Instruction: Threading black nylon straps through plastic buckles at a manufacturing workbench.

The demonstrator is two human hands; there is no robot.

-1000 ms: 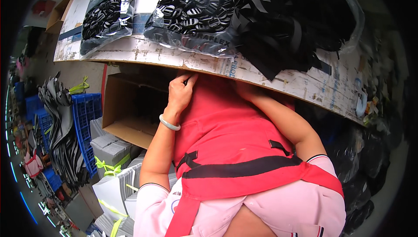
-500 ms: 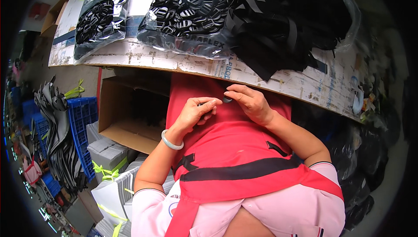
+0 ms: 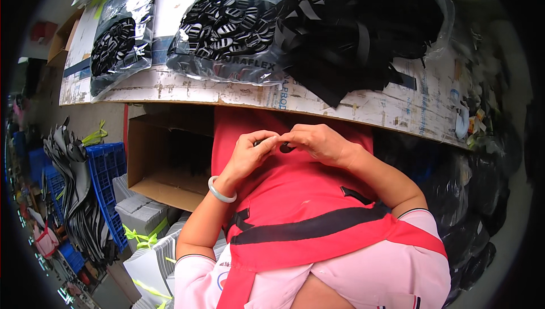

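My left hand (image 3: 250,153) and my right hand (image 3: 319,142) meet in front of the red apron, fingertips touching. A small dark rounded piece (image 3: 285,147) shows under my right fingers, which are closed on it; its kind is too small to tell. My left thumb and forefinger are pinched together, with a bit of black between them, mostly hidden. Beyond my hands, on the white board table (image 3: 227,94), lie a clear bag of black slotted plastic buckles (image 3: 227,30) and a heap of black strap pieces (image 3: 335,53).
A smaller bag of buckles (image 3: 113,45) lies at the table's left. Below stands an open cardboard box (image 3: 164,191). Left are a blue crate (image 3: 107,187), dark hanging strips (image 3: 76,187) and tied grey stacks (image 3: 141,218). Black plastic bags (image 3: 460,212) lie at right.
My right hand has moved left and slightly down, its fingertips now meeting my left hand's. The small dark piece has shifted left and down with it. The whole view has shifted slightly.
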